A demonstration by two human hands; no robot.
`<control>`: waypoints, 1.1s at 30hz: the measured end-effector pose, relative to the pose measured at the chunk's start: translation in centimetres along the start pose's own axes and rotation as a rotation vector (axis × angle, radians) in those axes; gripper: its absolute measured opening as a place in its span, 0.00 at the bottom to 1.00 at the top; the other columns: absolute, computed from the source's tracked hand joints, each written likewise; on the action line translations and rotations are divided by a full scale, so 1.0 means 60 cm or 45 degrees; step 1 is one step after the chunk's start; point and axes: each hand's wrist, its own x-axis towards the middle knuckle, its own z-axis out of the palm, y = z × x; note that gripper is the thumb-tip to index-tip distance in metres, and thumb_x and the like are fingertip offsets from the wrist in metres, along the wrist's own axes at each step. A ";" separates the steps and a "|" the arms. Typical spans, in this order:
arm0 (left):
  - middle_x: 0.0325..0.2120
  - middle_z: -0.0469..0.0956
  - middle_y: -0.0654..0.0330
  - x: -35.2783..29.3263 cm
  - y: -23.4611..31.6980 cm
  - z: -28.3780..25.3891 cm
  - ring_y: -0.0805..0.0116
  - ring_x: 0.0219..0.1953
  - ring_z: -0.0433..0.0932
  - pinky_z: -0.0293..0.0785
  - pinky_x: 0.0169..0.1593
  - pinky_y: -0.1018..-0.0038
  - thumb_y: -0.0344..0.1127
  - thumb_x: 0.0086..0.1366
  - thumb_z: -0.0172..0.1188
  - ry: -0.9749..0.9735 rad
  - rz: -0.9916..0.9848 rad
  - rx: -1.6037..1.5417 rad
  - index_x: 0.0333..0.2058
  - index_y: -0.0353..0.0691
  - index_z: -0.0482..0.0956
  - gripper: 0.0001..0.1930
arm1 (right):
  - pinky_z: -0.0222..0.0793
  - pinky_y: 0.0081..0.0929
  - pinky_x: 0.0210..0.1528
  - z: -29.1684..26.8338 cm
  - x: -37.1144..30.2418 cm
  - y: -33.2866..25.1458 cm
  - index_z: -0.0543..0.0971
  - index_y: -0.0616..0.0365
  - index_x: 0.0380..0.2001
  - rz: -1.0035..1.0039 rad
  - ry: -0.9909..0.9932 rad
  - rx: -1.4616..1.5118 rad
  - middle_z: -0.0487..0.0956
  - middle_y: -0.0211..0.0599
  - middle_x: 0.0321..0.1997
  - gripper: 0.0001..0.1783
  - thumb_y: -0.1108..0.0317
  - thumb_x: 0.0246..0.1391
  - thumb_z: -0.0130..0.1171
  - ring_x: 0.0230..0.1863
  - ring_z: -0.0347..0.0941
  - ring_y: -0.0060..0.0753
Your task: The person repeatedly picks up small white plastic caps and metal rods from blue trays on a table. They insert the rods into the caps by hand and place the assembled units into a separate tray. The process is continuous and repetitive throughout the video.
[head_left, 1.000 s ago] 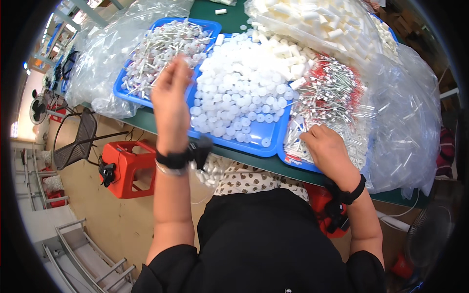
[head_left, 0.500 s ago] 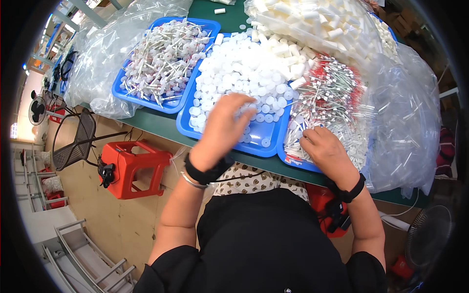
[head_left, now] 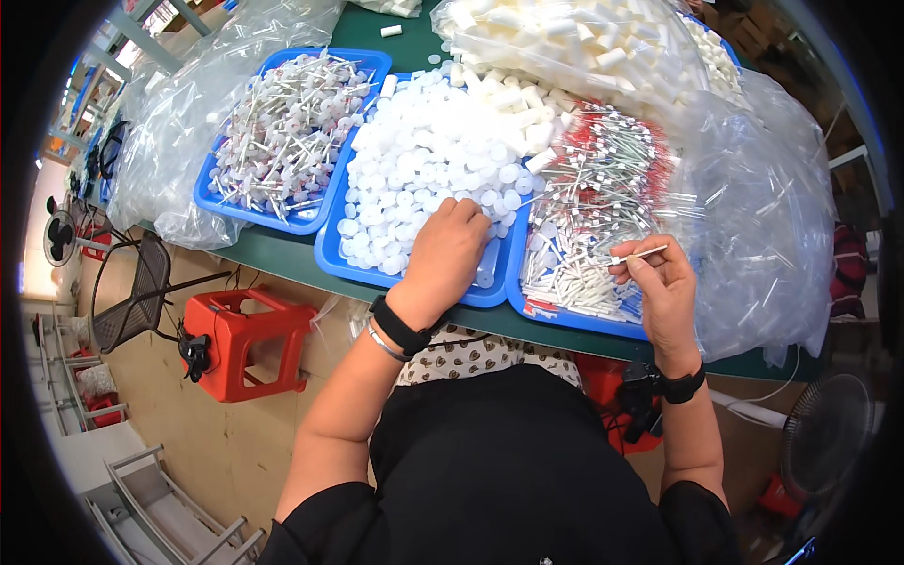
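My left hand [head_left: 447,250] is over the front of the middle blue tray [head_left: 363,273], its fingers bent down against small translucent white discs [head_left: 414,169]. Those fingers are closed, and whatever lies between the tips is hidden. Above the front right of the right blue tray [head_left: 589,323], my right hand [head_left: 664,287] pinches a thin white stick [head_left: 645,254] between thumb and fingers. Below it lie many loose white sticks [head_left: 579,282], with red-ended sticks [head_left: 612,155] piled behind them. The left blue tray [head_left: 282,223] holds sticks fitted with discs [head_left: 292,132].
A clear bag of white cylinders [head_left: 574,42] lies behind the trays. Clear plastic bags [head_left: 763,235] cover the table's right side, and another plastic sheet [head_left: 169,179] lies at left. Red stools [head_left: 250,344] and a fan [head_left: 829,428] stand below.
My right hand has risen from the pile, now with a stick in its pinch. My left hand has shifted slightly right, its fingers now closed down on the discs. The whole view has shifted a little.
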 end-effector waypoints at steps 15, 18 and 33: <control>0.45 0.77 0.53 -0.049 0.099 0.010 0.72 0.43 0.79 0.78 0.48 0.79 0.27 0.67 0.55 -0.408 -1.065 -2.892 0.55 0.33 0.68 0.18 | 0.75 0.27 0.43 0.046 -0.024 -0.010 0.69 0.61 0.38 0.122 -0.117 0.320 0.78 0.50 0.44 0.04 0.77 0.60 0.51 0.41 0.79 0.35; 0.46 0.76 0.53 -0.051 0.099 0.013 0.71 0.45 0.78 0.77 0.50 0.79 0.26 0.67 0.54 -0.415 -1.077 -2.937 0.56 0.33 0.67 0.19 | 0.75 0.27 0.43 0.045 -0.021 -0.003 0.69 0.61 0.38 0.123 -0.090 0.268 0.78 0.50 0.44 0.04 0.76 0.60 0.51 0.41 0.79 0.34; 0.46 0.75 0.51 -0.047 0.102 0.015 0.67 0.49 0.77 0.76 0.54 0.78 0.25 0.67 0.54 -0.316 -1.176 -2.980 0.55 0.31 0.67 0.18 | 0.75 0.26 0.44 0.038 -0.024 0.003 0.69 0.62 0.39 0.116 -0.110 0.102 0.78 0.48 0.44 0.05 0.78 0.60 0.51 0.42 0.79 0.33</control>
